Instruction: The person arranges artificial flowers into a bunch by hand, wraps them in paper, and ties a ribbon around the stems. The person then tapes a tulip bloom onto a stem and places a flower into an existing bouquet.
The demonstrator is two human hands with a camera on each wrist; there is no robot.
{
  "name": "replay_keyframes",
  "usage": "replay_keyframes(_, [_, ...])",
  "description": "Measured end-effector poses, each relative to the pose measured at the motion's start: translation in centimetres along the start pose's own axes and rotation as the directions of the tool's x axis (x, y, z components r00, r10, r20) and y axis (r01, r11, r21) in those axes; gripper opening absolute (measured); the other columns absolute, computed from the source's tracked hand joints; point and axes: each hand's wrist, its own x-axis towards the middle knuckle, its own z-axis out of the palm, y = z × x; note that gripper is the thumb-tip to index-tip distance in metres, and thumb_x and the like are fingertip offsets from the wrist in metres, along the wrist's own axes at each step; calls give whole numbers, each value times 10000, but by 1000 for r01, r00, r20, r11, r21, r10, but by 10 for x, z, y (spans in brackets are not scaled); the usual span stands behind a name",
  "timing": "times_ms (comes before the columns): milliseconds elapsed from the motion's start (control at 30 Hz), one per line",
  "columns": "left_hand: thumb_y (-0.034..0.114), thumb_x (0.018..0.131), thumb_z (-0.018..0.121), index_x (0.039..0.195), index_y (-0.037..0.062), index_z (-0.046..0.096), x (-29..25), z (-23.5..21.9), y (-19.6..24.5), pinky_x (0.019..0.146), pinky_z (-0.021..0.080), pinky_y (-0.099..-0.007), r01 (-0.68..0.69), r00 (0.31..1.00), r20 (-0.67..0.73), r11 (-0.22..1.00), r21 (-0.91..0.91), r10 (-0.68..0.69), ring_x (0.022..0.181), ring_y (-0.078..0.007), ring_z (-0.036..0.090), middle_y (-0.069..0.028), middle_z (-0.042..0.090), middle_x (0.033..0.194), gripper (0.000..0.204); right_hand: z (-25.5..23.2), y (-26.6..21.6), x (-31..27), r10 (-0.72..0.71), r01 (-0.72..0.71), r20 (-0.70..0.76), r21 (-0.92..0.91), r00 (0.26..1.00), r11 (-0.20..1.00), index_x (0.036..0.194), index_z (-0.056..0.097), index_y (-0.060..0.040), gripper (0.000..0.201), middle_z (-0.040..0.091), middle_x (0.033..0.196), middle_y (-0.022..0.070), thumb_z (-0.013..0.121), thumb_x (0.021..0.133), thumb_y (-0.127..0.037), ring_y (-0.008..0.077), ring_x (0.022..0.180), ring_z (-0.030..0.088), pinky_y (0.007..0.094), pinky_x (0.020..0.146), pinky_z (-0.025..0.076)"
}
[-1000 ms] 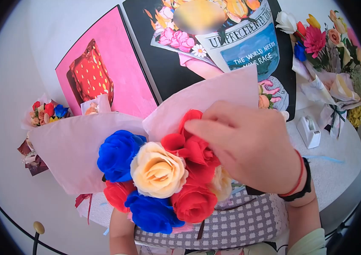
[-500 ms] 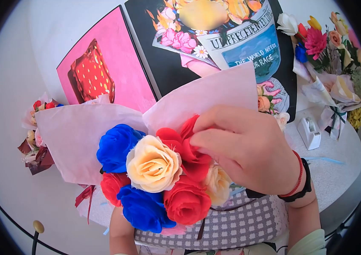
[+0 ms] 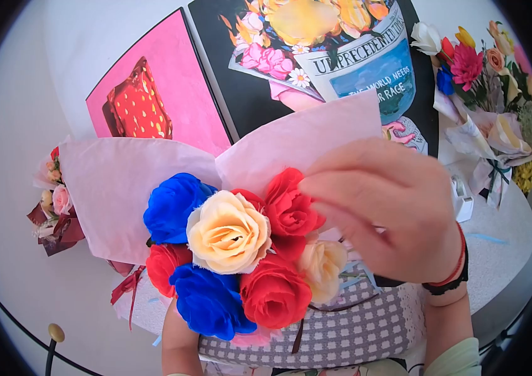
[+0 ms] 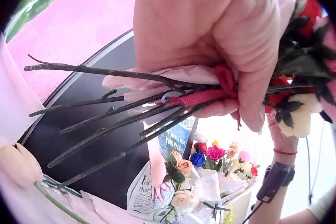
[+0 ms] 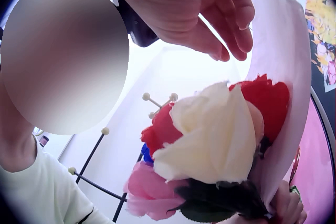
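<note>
A bouquet of red, blue and cream roses, with a cream rose (image 3: 229,232) in the middle, stands before pale pink wrapping paper (image 3: 134,194). My left hand (image 4: 210,35) grips the bare stems (image 4: 105,129) where a red ribbon (image 4: 199,98) is tied; in the head view the flowers hide it. Beside the upper right red rose (image 3: 292,207) is my right hand (image 3: 382,207), slightly blurred. The right wrist view shows its fingers (image 5: 231,29) relaxed and apart above the flowers, holding nothing.
Behind stand a pink picture (image 3: 184,94) and a black one (image 3: 241,88). Wrapped flowers (image 3: 466,69) and a white tape dispenser (image 3: 463,200) are on the right, another bouquet (image 3: 59,207) on the left. A checked cloth (image 3: 354,326) lies below.
My right hand has let go of the upper right red rose and moved a little to the right. That rose now sits more open to view, and the left wrapping paper has shifted up and right.
</note>
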Motion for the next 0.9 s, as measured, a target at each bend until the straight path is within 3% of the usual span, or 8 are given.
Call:
replay_keyframes(333, [233,765,649,987,10,516,-7,-12,3,794,443,-298,-39,999,30,996,77,37,891,-232,526,-72,547,870,341,1,14,-3,52,-54,27,69,998,996,751,606,-1,87,567,605,65,617,668,21,158,504,520,248,423,329])
replay_keyframes(467, [235,763,652,980,10,517,-13,-20,10,790,444,-297,-58,998,26,991,119,56,885,-232,528,-70,548,860,341,16,19,-3,129,-144,137,107,982,984,756,557,-37,96,530,608,66,618,718,-100,226,544,534,309,473,398])
replay_keyframes(500, [244,694,712,844,20,484,-16,-21,10,727,442,-291,-14,997,-75,991,130,24,743,-199,513,-30,487,692,353,22,17,-2,231,-247,119,147,966,958,791,562,-35,131,546,626,72,630,717,-117,215,555,546,300,482,412])
replay_keyframes(567, [244,693,713,843,20,484,-17,-22,11,728,441,-292,-5,996,-88,993,119,16,741,-198,512,-30,487,692,353,33,19,0,369,-380,91,203,925,903,918,561,-17,249,595,726,87,652,734,-160,174,628,586,263,519,450])
replay_keyframes(600, [243,693,714,843,21,483,-17,-21,12,729,441,-293,4,995,-98,994,108,6,740,-197,511,-30,486,691,354,40,21,0,366,-377,92,201,926,904,918,561,-17,249,595,726,87,652,734,-160,174,628,586,263,519,450])
replay_keyframes(700, [242,691,715,842,23,482,-17,-16,15,730,439,-295,29,991,-131,997,75,-19,735,-195,509,-31,485,690,354,64,27,-3,372,-336,110,707,922,623,1041,540,-7,302,612,875,54,605,807,-186,124,759,581,242,595,459])
replay_keyframes(800, [241,689,717,841,25,480,-17,-9,18,732,437,-297,66,985,-162,997,40,-58,730,-192,507,-31,483,689,355,79,29,-2,378,-251,10,764,926,595,1071,537,-8,298,619,912,68,584,822,-165,106,772,571,228,622,458])
replay_keyframes(900, [240,688,719,841,27,479,-18,-1,21,733,435,-300,103,976,-193,995,6,-100,725,-189,505,-32,481,687,355,70,25,4,427,-325,100,806,899,495,1066,530,26,251,616,945,79,526,863,-122,91,806,566,222,680,459])
